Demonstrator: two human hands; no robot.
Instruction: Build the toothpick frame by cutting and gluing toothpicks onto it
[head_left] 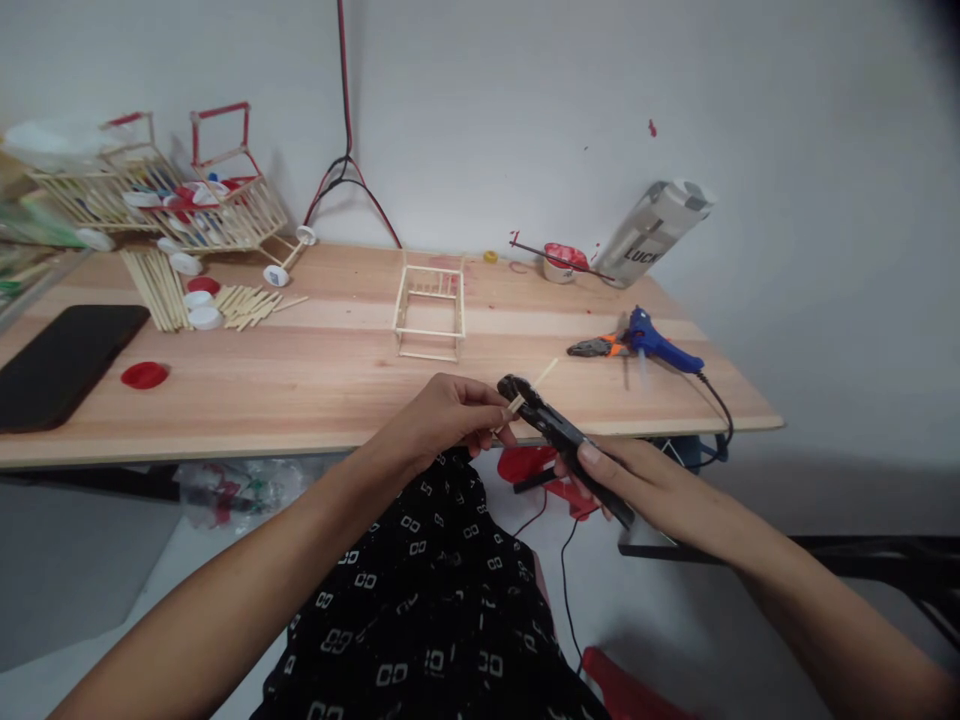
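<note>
One stick (547,372), just right of centre in the frame, is pinched between the left hand's (466,408) thumb and fingers, at the head of a black tool (564,434) that the right hand (634,470) is wrapped around. Fingertips this near the tool's head could get nipped; a loose pinch might let the stick twist and split crookedly. Upper left, a cart (251,215) holds red, white and blue pieces; upper right, a cup (556,272) holds something red.

Hand tool (556,428): black | stick (547,373): pale cream | glue gun (664,345), right: blue | desk (300,385): tan, wood-grained | cloth (427,620), near: black, white squarish print
</note>
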